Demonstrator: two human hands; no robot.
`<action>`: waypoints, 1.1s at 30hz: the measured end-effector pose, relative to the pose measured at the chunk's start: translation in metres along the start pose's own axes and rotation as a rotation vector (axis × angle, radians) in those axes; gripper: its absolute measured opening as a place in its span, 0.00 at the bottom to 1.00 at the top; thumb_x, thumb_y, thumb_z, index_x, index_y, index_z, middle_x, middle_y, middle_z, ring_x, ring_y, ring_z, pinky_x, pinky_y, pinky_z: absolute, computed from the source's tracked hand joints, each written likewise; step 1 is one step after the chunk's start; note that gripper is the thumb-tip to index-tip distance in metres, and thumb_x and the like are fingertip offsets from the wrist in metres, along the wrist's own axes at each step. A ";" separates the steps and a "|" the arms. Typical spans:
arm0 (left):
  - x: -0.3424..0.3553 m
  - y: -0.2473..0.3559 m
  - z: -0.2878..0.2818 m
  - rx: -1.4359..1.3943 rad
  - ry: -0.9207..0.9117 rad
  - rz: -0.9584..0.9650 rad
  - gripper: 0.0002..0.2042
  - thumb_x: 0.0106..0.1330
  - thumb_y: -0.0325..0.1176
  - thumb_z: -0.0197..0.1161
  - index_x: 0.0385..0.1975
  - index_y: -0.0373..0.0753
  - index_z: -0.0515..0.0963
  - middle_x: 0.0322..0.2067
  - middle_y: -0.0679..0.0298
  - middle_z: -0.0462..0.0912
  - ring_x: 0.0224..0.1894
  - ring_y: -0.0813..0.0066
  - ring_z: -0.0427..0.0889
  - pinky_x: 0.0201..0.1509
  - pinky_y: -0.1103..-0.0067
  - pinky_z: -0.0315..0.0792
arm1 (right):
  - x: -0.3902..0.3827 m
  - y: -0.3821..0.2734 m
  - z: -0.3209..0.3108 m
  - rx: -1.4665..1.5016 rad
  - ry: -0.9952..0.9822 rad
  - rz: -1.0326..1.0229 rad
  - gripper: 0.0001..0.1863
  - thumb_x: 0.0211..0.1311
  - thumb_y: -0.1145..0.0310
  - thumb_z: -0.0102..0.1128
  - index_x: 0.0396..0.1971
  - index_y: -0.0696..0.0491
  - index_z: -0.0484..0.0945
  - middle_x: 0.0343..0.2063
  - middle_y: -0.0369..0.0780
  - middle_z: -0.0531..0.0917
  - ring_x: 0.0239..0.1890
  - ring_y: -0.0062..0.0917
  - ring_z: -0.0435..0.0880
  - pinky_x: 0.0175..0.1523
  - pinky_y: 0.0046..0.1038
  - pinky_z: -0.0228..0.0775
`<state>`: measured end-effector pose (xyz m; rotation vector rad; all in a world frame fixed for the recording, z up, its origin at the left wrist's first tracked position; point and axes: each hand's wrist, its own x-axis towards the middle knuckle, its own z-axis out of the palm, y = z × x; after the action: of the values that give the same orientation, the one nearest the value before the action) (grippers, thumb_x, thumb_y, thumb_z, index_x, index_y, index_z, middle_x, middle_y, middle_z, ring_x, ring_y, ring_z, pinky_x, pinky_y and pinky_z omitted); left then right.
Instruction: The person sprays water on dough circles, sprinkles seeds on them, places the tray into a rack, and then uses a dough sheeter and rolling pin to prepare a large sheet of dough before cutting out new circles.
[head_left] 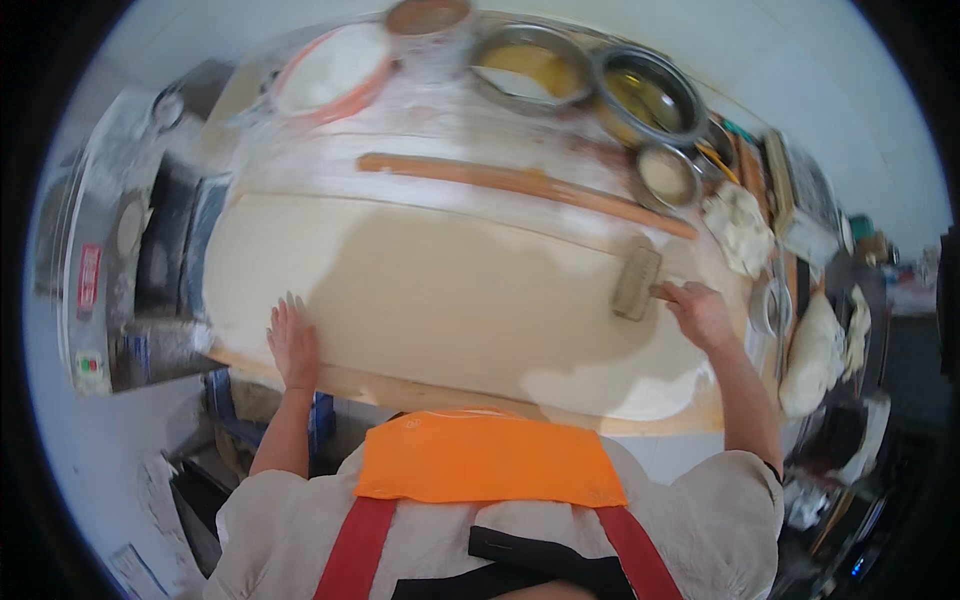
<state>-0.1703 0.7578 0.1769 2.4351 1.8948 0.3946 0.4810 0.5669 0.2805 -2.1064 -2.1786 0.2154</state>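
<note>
A wide sheet of pale rolled-out dough (450,290) covers most of the worktop before me. My left hand (292,340) lies flat on its near left part, fingers stretched and holding nothing. At the right end, my right hand (700,315) is closed round the short handle of what looks like a wide brush (636,284). The brush's brown, blurred head is over the dough; whether it touches the surface I cannot tell. Behind the sheet, a long wooden rolling pin (520,185) lies slanting across the floured board.
Along the back stand a pink-rimmed basin of white powder (335,75), a tub (430,40), a metal bowl (530,65), a pot of yellow liquid (650,95) and a small bowl (667,177). Dough lumps (738,228) lie right. A machine (100,260) borders the left.
</note>
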 end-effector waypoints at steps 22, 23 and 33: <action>-0.015 -0.022 -0.035 -0.212 -0.086 -0.089 0.29 0.60 0.44 0.59 0.59 0.35 0.67 0.64 0.56 0.63 0.69 0.53 0.56 0.68 0.50 0.48 | 0.439 -0.619 0.176 0.427 0.024 -0.598 0.15 0.59 0.72 0.45 0.42 0.52 0.80 0.34 0.49 0.82 0.38 0.42 0.82 0.44 0.43 0.73; -0.015 -0.021 -0.032 -0.195 -0.081 -0.094 0.29 0.60 0.44 0.59 0.59 0.35 0.68 0.64 0.56 0.63 0.69 0.53 0.56 0.68 0.50 0.49 | 0.419 -0.599 0.182 0.390 -0.067 -0.551 0.17 0.60 0.72 0.44 0.45 0.51 0.79 0.36 0.48 0.82 0.40 0.42 0.81 0.45 0.43 0.73; -0.053 -0.056 0.006 -0.205 0.533 -0.550 0.28 0.58 0.36 0.64 0.59 0.37 0.66 0.51 0.51 0.73 0.57 0.54 0.70 0.61 0.55 0.60 | 0.151 -0.224 0.095 0.058 -0.162 -0.215 0.16 0.63 0.64 0.53 0.51 0.44 0.72 0.32 0.43 0.80 0.38 0.40 0.79 0.42 0.41 0.71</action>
<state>-0.2344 0.7223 0.1520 1.6816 2.4467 1.2078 0.2383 0.7081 0.2223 -1.8657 -2.4363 0.4373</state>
